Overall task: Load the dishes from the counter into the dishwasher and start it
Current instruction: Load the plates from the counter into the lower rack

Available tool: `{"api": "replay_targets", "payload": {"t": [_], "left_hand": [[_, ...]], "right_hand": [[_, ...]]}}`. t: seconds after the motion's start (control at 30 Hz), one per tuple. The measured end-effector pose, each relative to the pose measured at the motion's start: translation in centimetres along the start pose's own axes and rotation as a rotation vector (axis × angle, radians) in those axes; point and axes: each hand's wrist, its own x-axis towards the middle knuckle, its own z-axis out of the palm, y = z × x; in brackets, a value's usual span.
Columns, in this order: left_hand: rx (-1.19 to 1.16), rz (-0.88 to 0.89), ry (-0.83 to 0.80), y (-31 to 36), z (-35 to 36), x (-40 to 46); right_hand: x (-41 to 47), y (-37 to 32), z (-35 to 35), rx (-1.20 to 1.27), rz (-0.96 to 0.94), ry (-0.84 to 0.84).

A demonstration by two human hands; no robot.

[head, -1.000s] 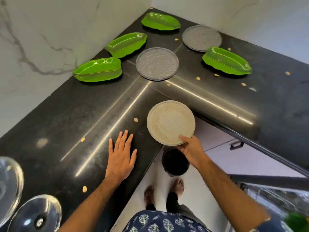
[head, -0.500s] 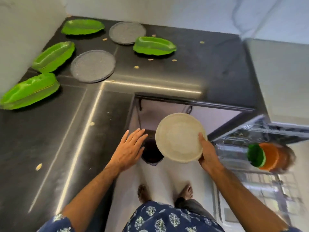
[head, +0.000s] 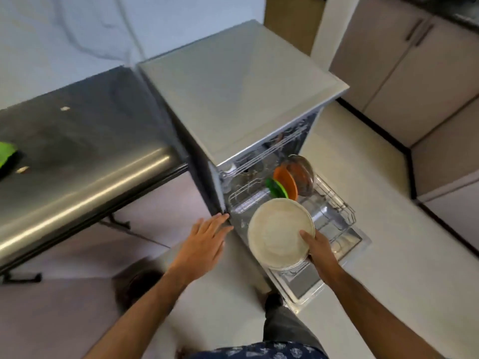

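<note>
Dishwasher (head: 241,94) stands open beside the dark counter (head: 77,141), door down, lower rack (head: 334,203) pulled out over it. Cream round plate (head: 281,233) is held in the air above the front of the rack, face toward the camera, slightly tilted. Right hand (head: 317,248) grips it at the lower right rim: thumb on the face, fingers curled behind (fingers themselves hidden by the plate). Left hand (head: 204,244) holds nothing; fingers straight and together, palm down, tips just beside the dishwasher's front left corner; contact cannot be told. Already upright in the rack's back rows: green plate (head: 276,188), orange plate (head: 286,183), clear glass dish (head: 302,174), one against the next. A green dish (head: 5,154) shows at the counter's left edge, mostly cropped.
</note>
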Motion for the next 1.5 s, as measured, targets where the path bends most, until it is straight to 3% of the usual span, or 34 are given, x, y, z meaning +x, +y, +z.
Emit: {"api": "replay_targets", "payload": {"t": [0.17, 0.4, 0.63, 0.9, 1.13, 1.37, 1.5], "left_hand": [[0.051, 0.170, -0.066, 3.7, 1.9, 13.3], [0.105, 0.155, -0.220, 5.7, 3.4, 27.2], [0.158, 0.201, -0.490, 6.0, 17.7, 35.7], [0.338, 0.227, -0.449, 1.8, 32.0, 46.7], [0.288, 0.166, -0.509, -2.5, 35.5, 47.6], [0.208, 0.220, -0.426, -4.3, 35.7, 46.4], [0.158, 0.196, -0.388, -4.7, 35.7, 45.8]], "right_hand": [[7.0, 0.3, -8.4, -0.101, 0.062, 0.076], [16.1, -0.6, -13.0, -0.381, -0.010, 0.110], [26.3, 0.4, -13.2, -0.699, -0.207, 0.182], [37.2, 4.5, -11.3, -0.801, -0.427, 0.256], [42.5, 4.7, -7.4, -0.717, -0.479, 0.263], [47.8, 3.1, -1.6, -0.879, -0.575, 0.178], [51.2, 3.1, 1.1, -1.021, -0.498, 0.158]]}}
